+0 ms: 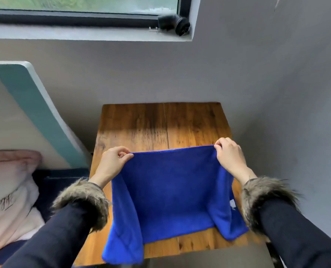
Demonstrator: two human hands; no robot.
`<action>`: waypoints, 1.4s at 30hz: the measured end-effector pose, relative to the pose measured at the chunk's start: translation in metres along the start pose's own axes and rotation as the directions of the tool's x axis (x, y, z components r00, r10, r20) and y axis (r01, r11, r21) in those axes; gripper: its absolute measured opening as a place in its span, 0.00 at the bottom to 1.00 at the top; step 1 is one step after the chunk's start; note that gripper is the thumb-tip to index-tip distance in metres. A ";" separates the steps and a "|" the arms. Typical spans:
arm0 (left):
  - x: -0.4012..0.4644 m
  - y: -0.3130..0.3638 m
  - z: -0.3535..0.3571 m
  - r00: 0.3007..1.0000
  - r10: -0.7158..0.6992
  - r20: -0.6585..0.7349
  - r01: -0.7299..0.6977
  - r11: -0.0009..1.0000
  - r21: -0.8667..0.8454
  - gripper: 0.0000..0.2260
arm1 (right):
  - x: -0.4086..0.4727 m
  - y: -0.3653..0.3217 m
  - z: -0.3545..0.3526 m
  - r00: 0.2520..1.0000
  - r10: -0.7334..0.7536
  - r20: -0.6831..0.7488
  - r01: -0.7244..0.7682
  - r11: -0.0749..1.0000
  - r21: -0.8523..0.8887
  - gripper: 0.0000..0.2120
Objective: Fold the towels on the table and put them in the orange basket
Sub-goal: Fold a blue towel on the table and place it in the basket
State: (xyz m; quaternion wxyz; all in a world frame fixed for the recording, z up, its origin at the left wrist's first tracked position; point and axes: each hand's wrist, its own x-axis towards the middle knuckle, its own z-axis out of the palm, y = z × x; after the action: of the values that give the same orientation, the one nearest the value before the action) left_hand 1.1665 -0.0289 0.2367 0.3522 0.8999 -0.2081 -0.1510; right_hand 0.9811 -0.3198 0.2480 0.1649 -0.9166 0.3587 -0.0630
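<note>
Pinching the blue towel's (172, 188) far corners, left hand (112, 161) and right hand (231, 154) risk a crooked fold because its near edge overhangs the table (141, 122).

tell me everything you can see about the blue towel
The blue towel is a deep royal blue, plush cloth with a stitched hem and a small white tag near its right edge. It is held up above the wooden table, its top edge stretched taut between the left hand and the right hand, which pinch its upper corners. Both sides droop in loose folds; the lower-left part hangs past the table's near edge.
</note>
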 end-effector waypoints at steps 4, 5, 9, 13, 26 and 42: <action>0.061 -0.015 0.019 0.997 0.024 0.073 -0.028 0.998 0.061 0.03 | 0.046 0.000 0.031 0.998 0.042 0.037 -0.039 0.996 -0.079 0.09; 0.073 -0.017 0.025 0.996 0.020 0.090 -0.027 0.997 0.069 0.03 | 0.056 0.001 0.038 0.998 0.041 0.037 -0.037 0.995 -0.090 0.09; 0.120 -0.025 0.050 0.993 0.011 0.119 -0.021 0.996 0.082 0.04 | 0.092 0.005 0.063 0.999 0.046 0.007 -0.044 0.991 -0.122 0.10; 0.155 -0.034 0.079 0.999 -0.006 0.032 0.005 0.999 0.044 0.07 | 0.115 0.012 0.094 0.986 0.072 -0.148 -0.093 0.986 -0.141 0.09; 0.043 -0.128 0.118 0.920 -0.390 0.031 0.385 0.917 0.108 0.09 | 0.024 -0.044 0.225 0.940 -0.095 0.327 0.150 0.978 -0.148 0.28; 0.089 -0.146 0.036 0.922 -0.117 -0.370 0.197 0.962 0.187 0.02 | 0.008 -0.047 0.266 0.982 -0.107 0.155 0.147 0.951 -0.271 0.28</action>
State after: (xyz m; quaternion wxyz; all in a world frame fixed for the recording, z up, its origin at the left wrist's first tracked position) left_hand 1.2677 0.0049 0.0981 0.2685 0.9596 -0.0831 0.0103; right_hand 1.0792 -0.2249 0.0150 0.0531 -0.9541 0.2919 0.0419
